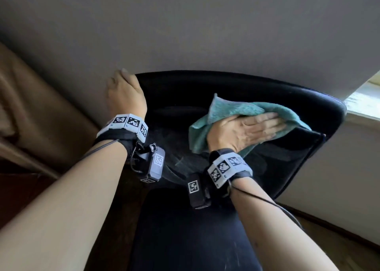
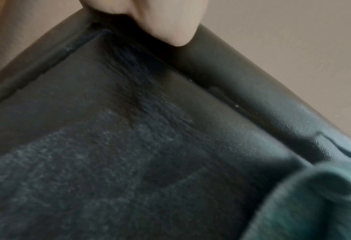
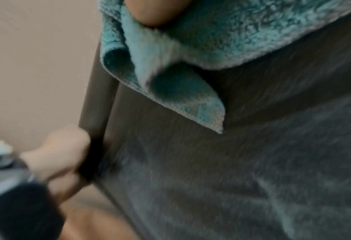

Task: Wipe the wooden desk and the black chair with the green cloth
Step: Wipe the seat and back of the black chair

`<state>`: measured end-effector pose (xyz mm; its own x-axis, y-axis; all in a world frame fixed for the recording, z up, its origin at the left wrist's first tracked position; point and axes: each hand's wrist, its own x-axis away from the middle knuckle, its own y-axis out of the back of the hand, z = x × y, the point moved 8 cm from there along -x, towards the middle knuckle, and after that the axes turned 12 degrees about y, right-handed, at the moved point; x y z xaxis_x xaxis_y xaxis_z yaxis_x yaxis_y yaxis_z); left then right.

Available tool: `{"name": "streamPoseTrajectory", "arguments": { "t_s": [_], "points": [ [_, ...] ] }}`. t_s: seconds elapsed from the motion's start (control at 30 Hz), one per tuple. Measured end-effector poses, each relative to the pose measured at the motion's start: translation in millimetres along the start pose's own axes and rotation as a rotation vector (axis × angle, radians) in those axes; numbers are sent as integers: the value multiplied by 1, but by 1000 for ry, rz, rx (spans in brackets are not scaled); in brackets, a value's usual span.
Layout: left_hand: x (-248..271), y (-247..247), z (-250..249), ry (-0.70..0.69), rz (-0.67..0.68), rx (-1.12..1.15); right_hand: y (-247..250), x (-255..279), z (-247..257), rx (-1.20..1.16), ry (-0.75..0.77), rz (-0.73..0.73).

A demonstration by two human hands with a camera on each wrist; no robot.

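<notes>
On my head view, the green cloth (image 1: 232,114) is a crumpled teal terry rag right of centre, lying lengthwise left to right on the black chair (image 1: 257,89) backrest. My right hand (image 1: 244,129) presses it with flat fingers. My left hand (image 1: 125,93) grasps the chair's upper-left edge.

Left wrist: the cloth (image 2: 305,203) sits blurred at lower right.

Right wrist: it (image 3: 190,53) hangs from the top, one corner pointing down.
</notes>
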<state>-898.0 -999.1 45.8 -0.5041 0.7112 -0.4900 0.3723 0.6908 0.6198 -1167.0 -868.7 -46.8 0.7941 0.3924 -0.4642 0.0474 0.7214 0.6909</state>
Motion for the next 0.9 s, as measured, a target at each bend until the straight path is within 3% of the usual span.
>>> {"name": "streamPoseTrajectory", "arguments": {
  "t_s": [0.07,0.17,0.33,0.4,0.47,0.57,0.73,0.8,0.9],
  "points": [
    [-3,-9,10,41,44,68,12,13,29,-66,59,-60],
    [-4,-12,15,45,95,63,13,41,74,-92,400,-48],
    [-2,-5,8,-34,93,107,12,58,55,24,1064,-80],
    [-1,-8,7,-65,170,110,20,41,23,72,1218,-104],
    [1,-12,5,-43,218,93,37,11,-22,117,1199,-115],
    [6,-14,-4,-36,201,98,61,-23,-76,168,941,-220],
    [7,-19,-3,21,134,78,54,-16,-51,137,670,-335],
    [5,-18,-1,33,121,98,46,-5,-12,18,748,-345],
    [6,-15,-2,-3,109,134,28,39,66,-119,1080,-263]
  ]
}}
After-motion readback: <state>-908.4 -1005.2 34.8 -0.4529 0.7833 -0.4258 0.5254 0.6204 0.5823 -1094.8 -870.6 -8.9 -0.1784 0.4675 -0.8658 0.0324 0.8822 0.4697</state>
